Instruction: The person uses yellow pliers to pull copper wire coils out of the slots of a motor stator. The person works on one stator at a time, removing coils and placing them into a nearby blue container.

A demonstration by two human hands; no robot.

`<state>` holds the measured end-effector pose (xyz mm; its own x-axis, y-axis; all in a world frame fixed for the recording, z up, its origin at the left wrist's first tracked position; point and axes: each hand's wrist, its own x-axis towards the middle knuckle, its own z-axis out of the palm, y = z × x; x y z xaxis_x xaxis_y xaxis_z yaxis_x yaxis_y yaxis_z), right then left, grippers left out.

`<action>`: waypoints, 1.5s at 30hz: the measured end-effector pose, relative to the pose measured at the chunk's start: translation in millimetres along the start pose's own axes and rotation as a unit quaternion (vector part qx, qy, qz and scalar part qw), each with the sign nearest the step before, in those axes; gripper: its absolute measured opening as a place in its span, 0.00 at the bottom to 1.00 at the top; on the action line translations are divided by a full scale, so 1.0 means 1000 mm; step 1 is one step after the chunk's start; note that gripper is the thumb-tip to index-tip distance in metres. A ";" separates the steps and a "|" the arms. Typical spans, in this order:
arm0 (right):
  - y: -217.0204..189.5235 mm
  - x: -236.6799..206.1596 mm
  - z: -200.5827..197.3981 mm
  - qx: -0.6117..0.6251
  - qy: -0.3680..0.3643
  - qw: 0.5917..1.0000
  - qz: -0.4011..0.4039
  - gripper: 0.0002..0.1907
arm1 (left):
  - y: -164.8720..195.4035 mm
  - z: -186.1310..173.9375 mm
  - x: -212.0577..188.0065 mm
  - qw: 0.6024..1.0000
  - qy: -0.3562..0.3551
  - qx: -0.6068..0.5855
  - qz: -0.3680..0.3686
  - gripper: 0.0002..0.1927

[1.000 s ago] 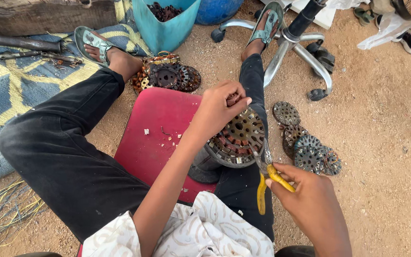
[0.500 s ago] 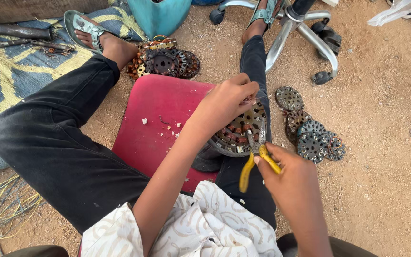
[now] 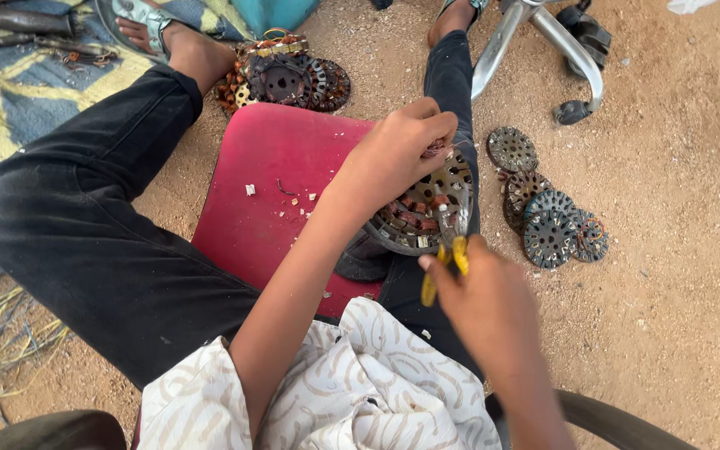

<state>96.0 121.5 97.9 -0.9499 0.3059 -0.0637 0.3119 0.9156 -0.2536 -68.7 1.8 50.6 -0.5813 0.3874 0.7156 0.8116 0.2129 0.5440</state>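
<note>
My left hand [image 3: 397, 154] grips the top edge of a round metal motor stator [image 3: 422, 212] with copper windings, holding it tilted on my right thigh. My right hand [image 3: 481, 292] holds yellow-handled pliers [image 3: 447, 250], whose jaws are at the stator's lower rim. Small cut bits lie on the red seat cushion [image 3: 272, 192] between my legs.
A pile of stripped stator discs [image 3: 547, 208] lies on the sandy ground to the right. More wound stators [image 3: 281, 75] sit by my left foot. A metal chair base [image 3: 543, 42] stands at the top right. Loose wire strands [image 3: 2, 342] lie at the left.
The view has tilted down and moved closer. My right hand with the pliers has shifted slightly up against the stator's rim; my left hand keeps its grip.
</note>
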 end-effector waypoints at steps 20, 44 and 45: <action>0.022 -0.005 0.017 0.266 0.125 0.955 -0.050 0.14 | 0.071 0.008 0.004 0.973 0.069 -0.221 0.018 0.13; 0.051 -0.015 -0.042 0.168 -0.056 0.980 0.096 0.17 | 0.005 -0.004 0.017 0.998 -0.002 -0.052 -0.026 0.17; 0.052 -0.014 -0.042 0.147 -0.056 0.983 0.094 0.17 | 0.006 -0.004 0.017 0.999 -0.006 -0.050 -0.020 0.18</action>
<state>126.5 176.2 125.7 -0.8776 0.4167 -0.2370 0.4782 0.7264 -0.4935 -74.3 5.5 67.7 -0.6119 0.3912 0.6874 0.7774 0.1378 0.6137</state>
